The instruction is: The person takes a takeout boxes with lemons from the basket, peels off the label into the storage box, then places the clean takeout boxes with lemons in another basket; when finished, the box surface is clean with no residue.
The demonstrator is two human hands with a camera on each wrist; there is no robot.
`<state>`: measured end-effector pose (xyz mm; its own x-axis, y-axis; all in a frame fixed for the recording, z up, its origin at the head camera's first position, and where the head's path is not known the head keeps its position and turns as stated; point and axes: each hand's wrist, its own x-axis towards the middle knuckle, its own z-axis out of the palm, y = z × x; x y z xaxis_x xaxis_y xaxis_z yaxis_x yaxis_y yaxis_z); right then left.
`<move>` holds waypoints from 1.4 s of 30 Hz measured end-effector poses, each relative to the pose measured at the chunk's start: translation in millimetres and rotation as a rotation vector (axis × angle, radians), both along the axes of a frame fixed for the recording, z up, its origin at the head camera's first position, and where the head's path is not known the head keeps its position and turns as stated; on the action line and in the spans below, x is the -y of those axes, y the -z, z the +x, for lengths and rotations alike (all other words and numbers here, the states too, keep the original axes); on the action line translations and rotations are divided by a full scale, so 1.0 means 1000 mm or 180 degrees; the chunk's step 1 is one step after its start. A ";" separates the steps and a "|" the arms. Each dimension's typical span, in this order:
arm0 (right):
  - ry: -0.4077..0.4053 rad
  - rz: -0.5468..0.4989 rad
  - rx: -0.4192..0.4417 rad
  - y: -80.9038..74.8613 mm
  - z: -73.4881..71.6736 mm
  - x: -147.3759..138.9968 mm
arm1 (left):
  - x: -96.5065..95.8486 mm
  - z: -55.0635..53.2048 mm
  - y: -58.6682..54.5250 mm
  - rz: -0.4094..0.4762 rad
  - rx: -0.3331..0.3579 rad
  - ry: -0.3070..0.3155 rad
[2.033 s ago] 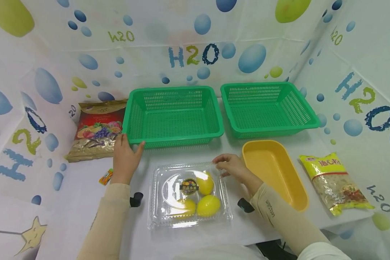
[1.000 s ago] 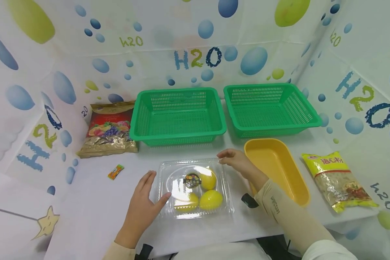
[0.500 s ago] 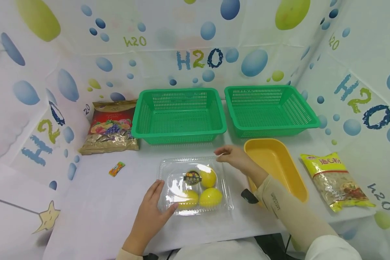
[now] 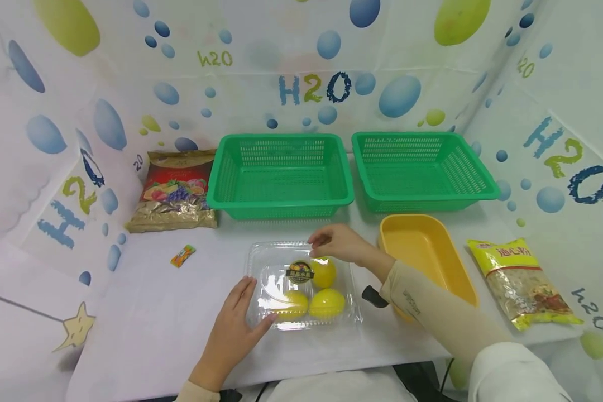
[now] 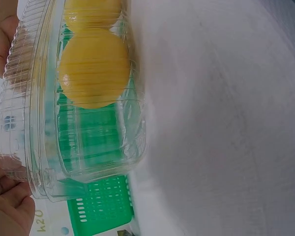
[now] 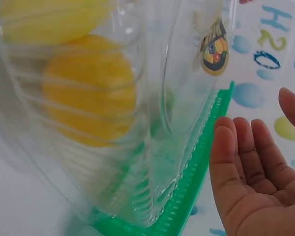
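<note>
White printed cloth (image 4: 251, 92) hangs behind the desk (image 4: 146, 312); in the head view the clear box (image 4: 352, 314) lies flat in front of two green baskets (image 4: 281, 212), its lid (image 4: 271, 282) apparently down over three yellow fruits (image 4: 326, 303); the left hand (image 4: 227, 332), fingers nearly straight, rests at the box's left side; the right hand (image 4: 343, 244), loosely bent, hangs by its far edge with no grip showing. From the left wrist, the rims of lid and base run close together, fruit inside; the left hand reaches the lid's corner, its pressure impossible to tell. From the right wrist, the right hand is relaxed, thumb apart, holding nothing; by my judgement the box is merely in place, and lifting the lid and taking out fruit, if wanted, are wholly left.
</note>
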<state>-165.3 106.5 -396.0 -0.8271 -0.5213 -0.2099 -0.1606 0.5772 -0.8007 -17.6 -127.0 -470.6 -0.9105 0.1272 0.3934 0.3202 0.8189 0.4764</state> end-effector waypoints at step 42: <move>-0.0645 0.0731 -0.0014 0.000 -0.001 0.031 | 0.006 -0.008 0.007 -0.0061 -0.0368 0.0148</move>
